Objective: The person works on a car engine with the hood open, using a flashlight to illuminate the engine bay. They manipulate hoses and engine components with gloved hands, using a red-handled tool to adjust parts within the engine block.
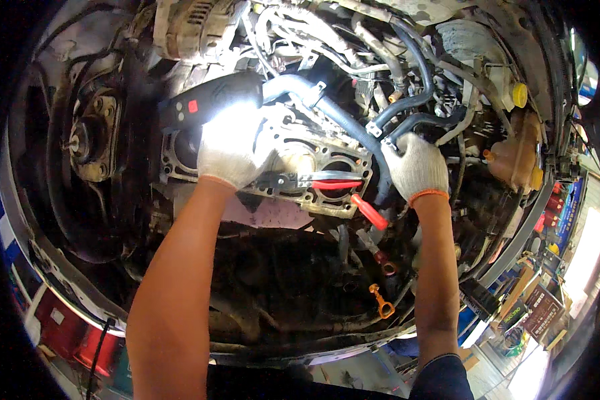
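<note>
My left hand, in a white knit glove, is at the engine block, right by a black work light. Glare from the lamp washes out its fingers, so their grip does not show. My right hand, gloved too, has its fingers closed around a dark rubber hose beside a metal clamp. Between my hands, pliers with red and grey handles lie across the open cylinder bores. A separate red handle rests at the block's near right corner.
An orange ring-topped dipstick stands nearer me. Wiring and hoses crowd the far side. A brownish coolant tank sits at the right, an engine mount at the left. Boxes lie beyond the car's right edge.
</note>
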The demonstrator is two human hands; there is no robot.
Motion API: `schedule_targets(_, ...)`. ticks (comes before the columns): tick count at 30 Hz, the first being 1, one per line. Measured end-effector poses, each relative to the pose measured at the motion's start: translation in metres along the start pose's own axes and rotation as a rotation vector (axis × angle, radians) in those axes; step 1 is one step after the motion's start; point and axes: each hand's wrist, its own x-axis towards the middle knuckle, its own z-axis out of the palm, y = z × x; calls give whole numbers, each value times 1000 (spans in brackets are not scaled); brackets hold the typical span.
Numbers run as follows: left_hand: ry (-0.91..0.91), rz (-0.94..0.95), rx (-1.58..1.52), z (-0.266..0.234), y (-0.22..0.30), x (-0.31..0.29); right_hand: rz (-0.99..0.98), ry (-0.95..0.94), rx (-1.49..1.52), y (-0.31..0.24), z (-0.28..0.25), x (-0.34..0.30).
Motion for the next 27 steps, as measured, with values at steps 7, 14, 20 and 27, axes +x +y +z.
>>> schedule_targets(7,94,80,-44,-8,1,9,-299,146,469,-66,39,88)
schedule_targets(14,37,58,-136,-3,5,14,-129,-531,504,-105,14,127)
schedule_targets(20,26,75,-148,-4,11,20,-519,-503,293,-123,34,192)
schedule_targets(27,18,57,-6,-18,18,26,-429,-279,423,-196,82,245)
